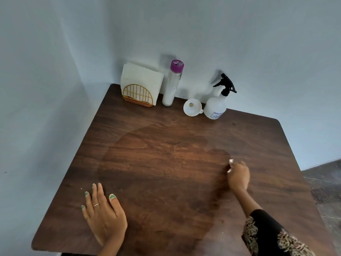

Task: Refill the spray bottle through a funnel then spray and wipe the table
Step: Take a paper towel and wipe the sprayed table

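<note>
The left hand (103,213) lies palm down on the near left part of the dark wooden worktop (147,172), its fingers (100,191) straight and slightly spread, holding nothing and simply resting flat on the wood; the nails are painted green and a thin ring sits on one finger. At the far left corner, against the wall, a gold wire napkin holder (137,96) stands upright with a stack of white napkins (142,76) in it. Just to its right stands a tall clear bottle (172,84) with a purple cap, white contents showing inside. Further right a white funnel (192,107) rests on the worktop with its wide mouth facing up, just beside the spray bottle (215,106), which stands upright near the back edge with its black trigger head on. A broad darker, damp-looking patch (166,163) covers the middle of the worktop. At the right edge of that patch the right hand (239,175) presses down, its fingers curled over a small wad of white tissue (230,161), of which only bits show past the knuckles. A dark patterned sleeve (267,235) covers the right forearm.
</note>
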`<state>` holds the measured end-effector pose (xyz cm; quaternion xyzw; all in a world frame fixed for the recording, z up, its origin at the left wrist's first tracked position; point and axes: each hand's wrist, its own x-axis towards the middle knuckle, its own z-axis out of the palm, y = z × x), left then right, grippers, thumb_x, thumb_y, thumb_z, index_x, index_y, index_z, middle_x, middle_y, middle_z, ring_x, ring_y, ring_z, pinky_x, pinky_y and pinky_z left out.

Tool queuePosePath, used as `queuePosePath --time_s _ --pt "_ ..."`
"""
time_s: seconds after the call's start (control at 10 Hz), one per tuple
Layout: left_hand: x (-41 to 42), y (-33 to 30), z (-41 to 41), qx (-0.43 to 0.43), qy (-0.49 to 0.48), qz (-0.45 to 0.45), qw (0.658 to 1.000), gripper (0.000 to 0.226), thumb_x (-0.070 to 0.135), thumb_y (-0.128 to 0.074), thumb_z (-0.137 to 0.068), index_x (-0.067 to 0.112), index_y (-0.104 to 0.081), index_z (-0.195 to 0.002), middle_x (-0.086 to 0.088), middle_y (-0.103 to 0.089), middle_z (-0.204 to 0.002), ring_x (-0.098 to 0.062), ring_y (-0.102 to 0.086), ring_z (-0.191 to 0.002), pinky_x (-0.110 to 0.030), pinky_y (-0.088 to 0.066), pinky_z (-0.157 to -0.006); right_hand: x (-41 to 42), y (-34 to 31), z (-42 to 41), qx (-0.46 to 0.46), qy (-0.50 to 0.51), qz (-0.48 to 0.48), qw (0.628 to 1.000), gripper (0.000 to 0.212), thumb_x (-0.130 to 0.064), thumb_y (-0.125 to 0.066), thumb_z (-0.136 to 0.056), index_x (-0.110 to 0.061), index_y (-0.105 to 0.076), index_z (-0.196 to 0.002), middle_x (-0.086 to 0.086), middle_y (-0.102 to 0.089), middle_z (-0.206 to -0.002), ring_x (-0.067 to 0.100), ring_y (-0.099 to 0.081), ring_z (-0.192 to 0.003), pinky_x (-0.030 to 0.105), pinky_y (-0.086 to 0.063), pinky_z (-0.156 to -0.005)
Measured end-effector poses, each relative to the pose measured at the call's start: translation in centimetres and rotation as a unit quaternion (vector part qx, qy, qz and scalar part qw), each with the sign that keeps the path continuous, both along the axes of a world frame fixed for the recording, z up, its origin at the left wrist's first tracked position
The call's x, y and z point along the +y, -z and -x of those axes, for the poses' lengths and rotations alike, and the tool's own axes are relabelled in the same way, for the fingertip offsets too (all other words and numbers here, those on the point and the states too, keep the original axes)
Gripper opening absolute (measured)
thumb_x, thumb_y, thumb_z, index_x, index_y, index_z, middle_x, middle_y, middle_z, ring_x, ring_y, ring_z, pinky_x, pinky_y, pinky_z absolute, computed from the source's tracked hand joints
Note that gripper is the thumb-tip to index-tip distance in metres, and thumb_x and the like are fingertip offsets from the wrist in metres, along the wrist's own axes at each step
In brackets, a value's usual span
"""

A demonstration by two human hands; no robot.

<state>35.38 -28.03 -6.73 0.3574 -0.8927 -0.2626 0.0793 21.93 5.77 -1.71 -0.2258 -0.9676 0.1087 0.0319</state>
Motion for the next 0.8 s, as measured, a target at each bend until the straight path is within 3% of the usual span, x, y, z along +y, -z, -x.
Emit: queuePosePath --time_s 0.1,0.2,0.3,0.4,0.5,0.6,0.7,0.8 --pt "-0.2 0.1 0.0 -0.003 0.003 0.002 1.0 0.064 0.04 -0.017 -0.09 0.003 -0.04 -0.137 -0.017 -0.039 -0.146 -0.038 -0.029 -0.138 -0.053 -0.016 -0.113 -6.1 0.3 -2.7 -0.012 -0.098 0.048 0.994 0.04 0.005 -0.05 -0.076 -0.008 -0.07 -0.108 0.014 -0.064 -0.102 0.036 -0.058 -0.096 0.031 -0.047 -0.081" --pt "0.1 0.1 -0.1 -0.006 0.007 0.0 1.0 0.064 0.04 -0.017 -0.091 0.003 -0.04 -0.137 -0.017 -0.038 -0.146 -0.038 -0.028 -0.138 -0.054 -0.016 -0.113 -13.2 0.2 -8.7 -0.066 -0.245 0.163 0.953 0.038 -0.004 -0.045 -0.08 -0.016 -0.066 -0.11 0.006 -0.057 -0.105 0.025 -0.054 -0.099 0.027 -0.042 -0.084" --pt "0.1 0.1 0.0 0.001 0.006 -0.013 1.0 0.062 0.038 -0.019 -0.09 0.003 -0.04 -0.138 -0.016 -0.038 -0.146 -0.036 -0.027 -0.139 -0.054 -0.016 -0.113 -19.4 -2.4 -14.2 -0.097 -0.398 0.192 0.892 0.033 -0.013 -0.039 -0.063 -0.016 -0.071 -0.067 -0.009 -0.05 -0.074 0.011 -0.059 -0.059 0.017 -0.043 -0.056" --pt "0.1 0.1 -0.1 0.004 0.008 -0.023 1.0 0.062 0.038 -0.018 -0.09 0.004 -0.04 -0.138 -0.016 -0.039 -0.146 -0.035 -0.028 -0.139 -0.053 -0.016 -0.113 -22.7 5.7 -16.2 -0.09 -0.481 0.011 0.872 0.034 -0.067 -0.053 -0.034 -0.035 -0.062 -0.042 -0.017 -0.033 -0.058 -0.004 -0.033 -0.04 0.013 -0.018 -0.038" --pt "0.0 0.0 -0.2 0.002 0.01 -0.031 0.999 0.065 0.041 -0.015 -0.09 0.004 -0.041 -0.137 -0.015 -0.039 -0.146 -0.036 -0.028 -0.139 -0.052 -0.016 -0.113 -21.8 5.8 -17.6 -0.369 -0.437 0.127 0.81 0.032 -0.066 -0.059 -0.068 -0.037 -0.072 -0.072 -0.011 -0.056 -0.079 0.001 -0.049 -0.071 0.008 -0.036 -0.057" --pt "-0.1 -0.3 -0.3 0.013 0.008 -0.037 0.999 0.067 0.043 -0.012 -0.09 0.004 -0.041 -0.137 -0.015 -0.038 -0.147 -0.036 -0.027 -0.139 -0.053 -0.014 -0.114 -21.1 0.3 -16.4 -0.297 -0.409 0.297 0.81 0.028 -0.01 -0.047 -0.095 0.009 -0.061 -0.111 0.025 -0.06 -0.118 0.033 -0.056 -0.109 0.034 -0.043 -0.096" --pt "-0.2 -0.9 -0.5 0.018 -0.007 -0.059 0.998 0.065 0.043 -0.018 -0.089 0.005 -0.042 -0.136 -0.014 -0.036 -0.148 -0.035 -0.025 -0.14 -0.053 -0.012 -0.114 -18.5 -3.0 -15.4 -0.339 -0.313 0.419 0.782 0.028 -0.006 -0.052 -0.093 0.013 -0.061 -0.111 0.021 -0.067 -0.11 -0.003 -0.066 -0.076 0.011 -0.044 -0.073" --pt "0.8 -2.3 0.3 0.059 -0.034 -0.128 0.989 0.063 0.04 -0.031 -0.08 0.006 -0.05 -0.13 -0.018 -0.041 -0.144 -0.035 -0.031 -0.137 -0.053 -0.014 -0.113 -15.2 -4.3 -14.8 -0.237 -0.192 0.575 0.759 0.013 -0.009 -0.073 -0.077 -0.009 -0.074 -0.089 -0.005 -0.072 -0.07 -0.003 -0.062 -0.059 0.014 -0.049 -0.059"
